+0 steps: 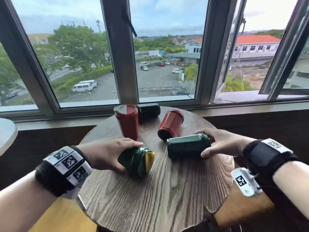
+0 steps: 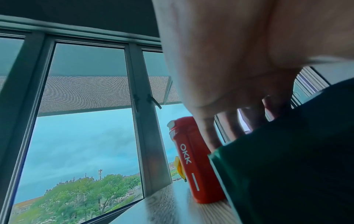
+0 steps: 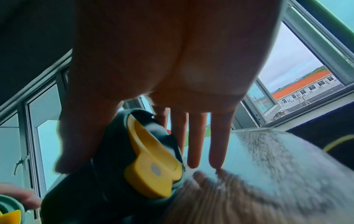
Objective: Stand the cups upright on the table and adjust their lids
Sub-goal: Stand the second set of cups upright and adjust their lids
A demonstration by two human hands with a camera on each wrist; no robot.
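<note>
Left hand (image 1: 107,152) curls round a green cup (image 1: 133,162) lying on its side on the round table (image 1: 158,198), yellow lid (image 1: 149,160) pointing right. Right hand (image 1: 224,143) clasps the lid end of a second toppled green cup (image 1: 187,146), thumb near, fingers far. Behind: red cup (image 1: 127,121) upright, red cup (image 1: 169,124) and dark cup (image 1: 148,110) lying down.

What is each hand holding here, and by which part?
Left hand grips a lying dark green yellow-lidded cup by its body; right hand grips another lying green cup at its lid end.
</note>
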